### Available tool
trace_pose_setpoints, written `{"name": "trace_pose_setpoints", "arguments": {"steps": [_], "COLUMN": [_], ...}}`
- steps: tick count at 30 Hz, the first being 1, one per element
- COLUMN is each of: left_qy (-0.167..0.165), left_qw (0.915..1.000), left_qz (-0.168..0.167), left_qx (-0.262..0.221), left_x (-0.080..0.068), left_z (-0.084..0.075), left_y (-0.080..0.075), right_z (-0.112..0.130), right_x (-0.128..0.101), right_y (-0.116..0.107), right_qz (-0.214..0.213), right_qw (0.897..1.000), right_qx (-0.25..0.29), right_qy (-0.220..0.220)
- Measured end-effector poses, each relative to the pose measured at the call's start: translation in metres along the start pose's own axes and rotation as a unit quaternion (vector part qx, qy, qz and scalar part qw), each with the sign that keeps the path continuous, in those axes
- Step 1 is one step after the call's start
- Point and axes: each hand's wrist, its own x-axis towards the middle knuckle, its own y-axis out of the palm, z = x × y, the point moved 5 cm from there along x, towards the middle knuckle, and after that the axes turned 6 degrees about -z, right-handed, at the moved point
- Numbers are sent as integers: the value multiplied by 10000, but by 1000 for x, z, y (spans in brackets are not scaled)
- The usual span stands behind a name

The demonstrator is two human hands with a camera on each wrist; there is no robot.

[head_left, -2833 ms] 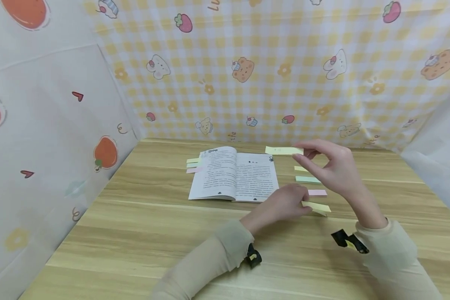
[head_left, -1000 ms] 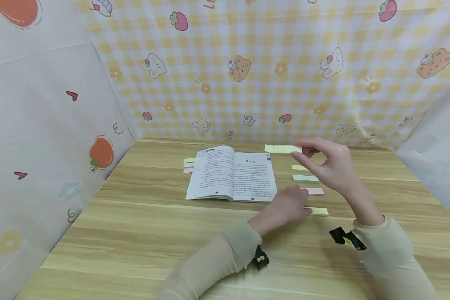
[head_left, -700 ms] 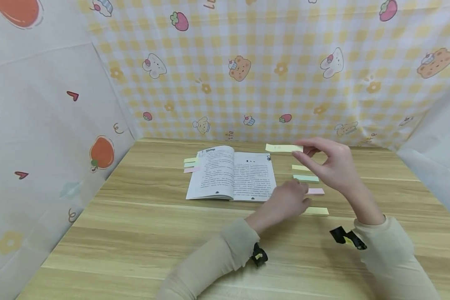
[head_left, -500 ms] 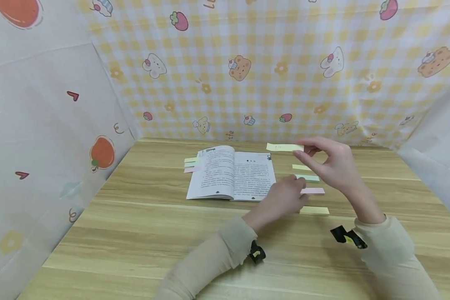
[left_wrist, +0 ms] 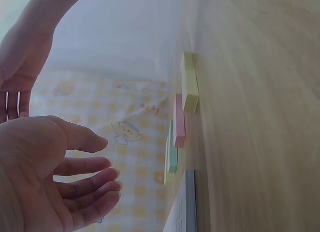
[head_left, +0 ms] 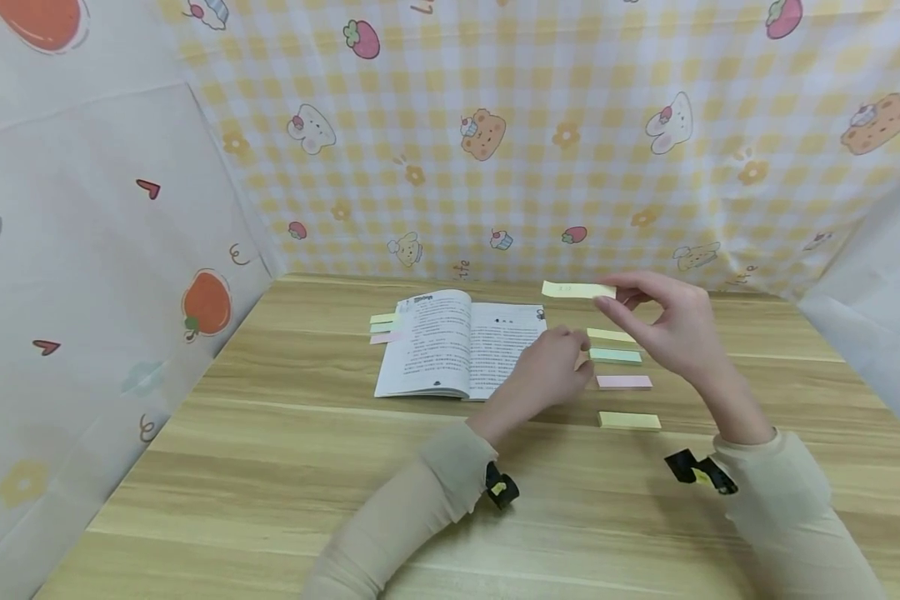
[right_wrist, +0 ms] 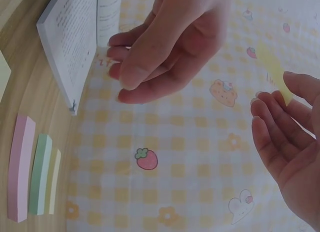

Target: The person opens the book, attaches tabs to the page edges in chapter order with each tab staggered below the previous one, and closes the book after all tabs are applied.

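Note:
My right hand [head_left: 667, 329] is raised above the table and pinches one end of a pale yellow sticky-note strip [head_left: 570, 289] between thumb and fingertips. Faint writing marks the strip, which points left. My left hand [head_left: 547, 367] hovers over the right page of an open book [head_left: 427, 354], holding nothing; its fingers are loosely bent in the left wrist view. To its right, sticky-note pads lie in a column: a yellow one [head_left: 630, 421] in front, then a pink pad [head_left: 624, 382], a green pad [head_left: 617, 357] and another yellow pad [head_left: 607, 335] at the back.
Yellow, green and pink tabs [head_left: 383, 328] stick out from the book's left edge. The wooden table [head_left: 270, 467] ends at a checked cloth backdrop [head_left: 435, 200], with a white printed sheet [head_left: 105, 275] along the left.
My left hand has let go of the front yellow pad, which now lies flat, and moved back and left over the book. My right hand keeps its strip and has shifted slightly right.

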Motion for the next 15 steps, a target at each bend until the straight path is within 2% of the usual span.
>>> {"name": "trace_pose_setpoints", "arguments": {"steps": [10,15], "left_qy": [-60,-182], "left_qw": [9995,9989], "left_qz": [-278,-310], "left_qx": [-151,-307], "left_x": [2,3], "left_z": [12,16], "left_y": [-11,-15], "right_z": [-6,-12], "right_x": [-1,-2], "right_y": [-5,-5], "right_qz": [-19,28], "right_qw": [9998,9994], "right_qx": [-99,-203], "right_qy": [157,261]}}
